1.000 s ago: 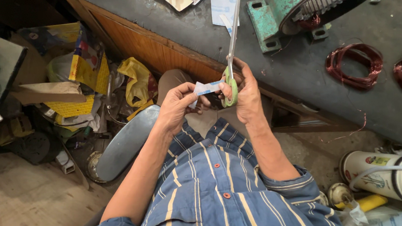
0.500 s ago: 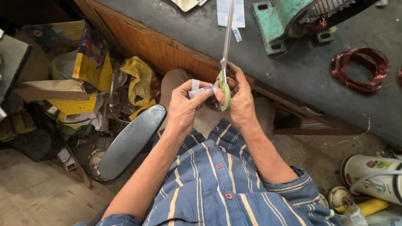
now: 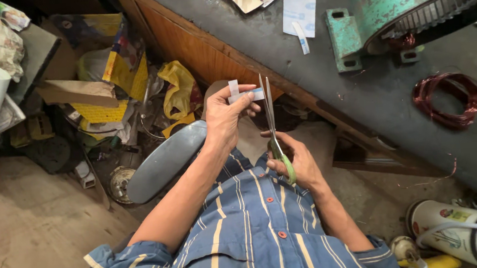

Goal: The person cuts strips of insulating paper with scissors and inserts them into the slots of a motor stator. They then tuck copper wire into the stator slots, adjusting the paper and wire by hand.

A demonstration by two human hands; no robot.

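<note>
Near the middle of the frame, the left hand [image 3: 223, 118] pinches a small strip of white paper [image 3: 245, 94] between thumb and fingertips, holding it up just left of the scissor blades. The right hand [image 3: 295, 160] is closed around the green handles of a pair of scissors [image 3: 272, 128], whose two long blades point upward and stand slightly parted, close beside the strip but not clearly touching it. Both forearms rise from a blue striped shirt [image 3: 242, 237] at the bottom centre.

Along the upper right runs a dark counter [image 3: 372, 88] with more paper slips [image 3: 300, 13] lying flat near its top edge. A green motor housing [image 3: 405, 4] sits at the upper right corner, and a coil of reddish copper wire [image 3: 448, 101] lies on the counter below it. Yellow bags [image 3: 180, 90] and cardboard litter the floor at the left, and a white canister [image 3: 466, 235] lies at the lower right.
</note>
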